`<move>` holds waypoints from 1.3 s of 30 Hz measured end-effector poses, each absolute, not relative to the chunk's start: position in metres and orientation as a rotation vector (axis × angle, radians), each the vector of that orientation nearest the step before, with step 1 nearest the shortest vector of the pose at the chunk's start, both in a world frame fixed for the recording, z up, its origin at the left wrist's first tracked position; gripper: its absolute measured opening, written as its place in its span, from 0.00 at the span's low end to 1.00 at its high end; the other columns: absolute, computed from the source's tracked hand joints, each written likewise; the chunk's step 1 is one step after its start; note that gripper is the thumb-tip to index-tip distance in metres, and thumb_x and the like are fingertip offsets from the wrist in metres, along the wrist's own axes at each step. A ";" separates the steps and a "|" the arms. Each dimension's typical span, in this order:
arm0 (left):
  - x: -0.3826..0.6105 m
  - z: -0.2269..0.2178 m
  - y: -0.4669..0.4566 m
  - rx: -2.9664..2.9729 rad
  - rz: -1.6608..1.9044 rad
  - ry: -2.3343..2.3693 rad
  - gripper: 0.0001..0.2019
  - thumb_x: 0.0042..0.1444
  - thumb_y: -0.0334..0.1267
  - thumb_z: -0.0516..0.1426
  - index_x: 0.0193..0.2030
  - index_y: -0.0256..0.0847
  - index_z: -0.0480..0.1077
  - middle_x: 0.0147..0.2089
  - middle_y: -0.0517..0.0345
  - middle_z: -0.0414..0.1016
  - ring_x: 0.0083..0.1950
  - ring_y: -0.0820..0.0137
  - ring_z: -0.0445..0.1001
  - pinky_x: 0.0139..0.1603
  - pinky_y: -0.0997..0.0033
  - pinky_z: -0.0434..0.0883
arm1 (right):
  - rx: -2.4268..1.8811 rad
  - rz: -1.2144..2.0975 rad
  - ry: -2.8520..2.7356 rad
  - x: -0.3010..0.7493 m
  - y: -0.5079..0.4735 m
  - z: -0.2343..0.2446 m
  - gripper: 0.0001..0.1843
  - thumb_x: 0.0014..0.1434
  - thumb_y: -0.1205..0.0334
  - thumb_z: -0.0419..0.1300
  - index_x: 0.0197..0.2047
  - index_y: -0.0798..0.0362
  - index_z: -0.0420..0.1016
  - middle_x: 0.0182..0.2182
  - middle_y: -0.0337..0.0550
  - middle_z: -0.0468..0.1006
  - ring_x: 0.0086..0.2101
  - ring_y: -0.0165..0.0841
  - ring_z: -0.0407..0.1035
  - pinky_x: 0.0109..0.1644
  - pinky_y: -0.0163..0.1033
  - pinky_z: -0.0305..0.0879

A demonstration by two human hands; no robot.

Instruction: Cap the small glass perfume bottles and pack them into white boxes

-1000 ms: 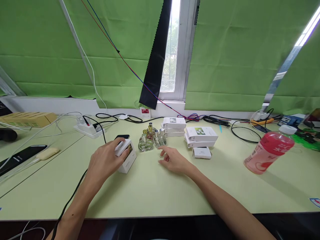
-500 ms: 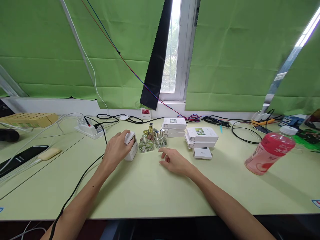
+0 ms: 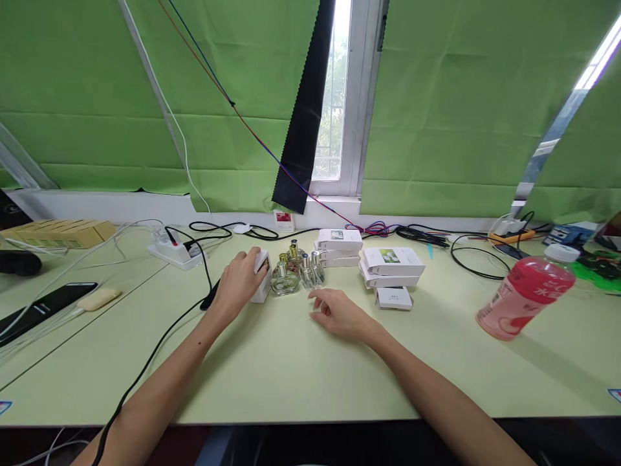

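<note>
My left hand (image 3: 241, 279) is closed around a small white box (image 3: 263, 285) that stands upright on the pale green table (image 3: 272, 369); the hand covers much of it. Just right of the box is a cluster of small glass perfume bottles (image 3: 285, 279), some with gold caps and some with silver. My right hand (image 3: 342, 314) rests in front of the bottles with its fingers curled apart and nothing between them. Behind and to its right lie white boxes in two piles, one at the back (image 3: 339, 241) and one farther right (image 3: 392, 262), with a small white box (image 3: 394, 298) before it.
A pink drink bottle (image 3: 526, 294) stands at the right. Black cables (image 3: 422, 235) run along the back edge. On the left are a white power strip (image 3: 177, 254), a black phone-like slab (image 3: 48, 307) and a row of yellow boxes (image 3: 61, 233). A black cord (image 3: 150, 362) crosses my left forearm.
My left hand has moved a little to the right and back with the white box, closer to the perfume bottles. My right hand has stayed in place.
</note>
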State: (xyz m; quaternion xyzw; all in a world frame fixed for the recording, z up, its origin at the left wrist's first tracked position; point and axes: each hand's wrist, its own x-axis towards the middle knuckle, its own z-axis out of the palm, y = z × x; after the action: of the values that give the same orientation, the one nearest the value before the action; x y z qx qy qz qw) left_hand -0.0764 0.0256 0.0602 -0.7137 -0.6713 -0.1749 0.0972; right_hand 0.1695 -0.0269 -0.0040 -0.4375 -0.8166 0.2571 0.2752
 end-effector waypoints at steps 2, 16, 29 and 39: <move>-0.072 0.062 0.031 -2.100 -0.475 -1.998 0.18 0.66 0.43 0.51 0.59 0.41 0.67 0.47 0.41 0.75 0.43 0.50 0.78 0.39 0.62 0.67 | -1.177 0.683 -2.198 0.169 -0.027 -0.004 0.17 0.63 0.66 0.61 0.56 0.56 0.74 0.42 0.48 0.78 0.34 0.32 0.72 0.42 0.38 0.67; -0.053 0.066 0.074 -2.105 -0.476 -2.015 0.18 0.67 0.42 0.50 0.60 0.39 0.67 0.51 0.37 0.75 0.48 0.48 0.77 0.41 0.62 0.67 | -1.168 0.669 -2.220 0.169 -0.026 -0.005 0.17 0.63 0.67 0.60 0.55 0.57 0.75 0.41 0.48 0.79 0.35 0.33 0.72 0.42 0.38 0.67; -0.059 0.072 0.054 -2.006 -0.984 -1.764 0.19 0.67 0.46 0.50 0.54 0.37 0.73 0.52 0.39 0.72 0.57 0.51 0.70 0.55 0.57 0.67 | -1.164 0.679 -2.203 0.169 -0.026 -0.005 0.17 0.63 0.68 0.59 0.54 0.56 0.75 0.42 0.48 0.79 0.35 0.33 0.72 0.41 0.37 0.67; -0.017 0.035 0.016 -2.392 -1.175 -1.392 0.12 0.69 0.40 0.50 0.47 0.40 0.72 0.41 0.53 0.76 0.37 0.68 0.74 0.40 0.69 0.69 | -1.127 0.620 -2.201 0.169 -0.025 -0.005 0.13 0.63 0.68 0.60 0.51 0.55 0.76 0.37 0.45 0.79 0.33 0.32 0.71 0.38 0.36 0.65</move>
State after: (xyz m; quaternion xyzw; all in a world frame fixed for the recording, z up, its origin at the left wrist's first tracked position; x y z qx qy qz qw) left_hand -0.0171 0.0163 0.0352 -0.7937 -0.4619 -0.3900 0.0675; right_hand 0.1690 -0.0254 -0.0052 -0.4228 -0.8257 0.2328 0.2920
